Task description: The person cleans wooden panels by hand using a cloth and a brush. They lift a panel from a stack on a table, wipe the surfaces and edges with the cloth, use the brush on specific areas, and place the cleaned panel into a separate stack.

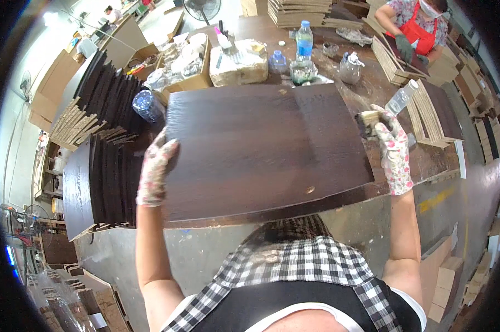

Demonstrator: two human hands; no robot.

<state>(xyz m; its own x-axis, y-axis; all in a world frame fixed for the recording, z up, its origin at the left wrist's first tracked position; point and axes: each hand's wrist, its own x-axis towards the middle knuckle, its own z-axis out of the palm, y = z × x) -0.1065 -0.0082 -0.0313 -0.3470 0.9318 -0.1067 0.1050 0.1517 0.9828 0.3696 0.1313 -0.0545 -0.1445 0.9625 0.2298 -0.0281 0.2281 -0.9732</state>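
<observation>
A large dark brown wooden board (255, 149) lies in front of me, its grain showing and a small pale spot near its front edge. My left hand (157, 171), in a white floral glove, closes on the board's left edge, with the thumb on the near side. Just off the right edge, my right hand (392, 146) wears a matching glove and is closed around a wide, flat brush (367, 123) with a pale body and dark lower part. Part of the brush is hidden by the fingers.
Stacked dark boards (109, 182) stand left. Behind my board are a blue jar (146, 105), a cluttered carton (190, 77), a wrapped block (240, 65) and a water bottle (304, 41). A clear bottle (402, 97) and upright panels (427, 113) stand right. A gloved co-worker (415, 33) handles a panel.
</observation>
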